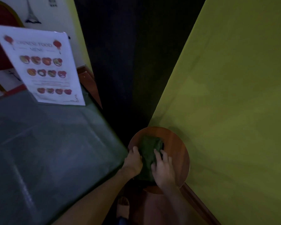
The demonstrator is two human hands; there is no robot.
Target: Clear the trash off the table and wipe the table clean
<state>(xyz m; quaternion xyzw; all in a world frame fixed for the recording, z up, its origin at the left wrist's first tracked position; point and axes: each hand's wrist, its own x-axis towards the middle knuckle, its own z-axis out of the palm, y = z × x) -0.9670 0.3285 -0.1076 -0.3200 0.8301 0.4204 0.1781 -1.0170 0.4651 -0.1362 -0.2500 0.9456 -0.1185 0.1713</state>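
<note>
A dark green folded cloth point(150, 150) lies on a small round wooden stool point(177, 148) to the right of the glass-topped table point(47, 151). My left hand point(134, 161) rests on the cloth's left edge with fingers curled over it. On the cloth's right side lies my right hand point(163, 168), fingers spread and pressing down. The near end of the cloth is hidden under both hands. No trash shows on the visible part of the table.
A white laminated food menu point(44, 67) lies at the table's far edge. A red chair point(0, 46) stands behind it at the far left. A yellow-green wall point(234, 95) rises close on the right, a dark gap beside it. A sandalled foot point(122, 207) shows below.
</note>
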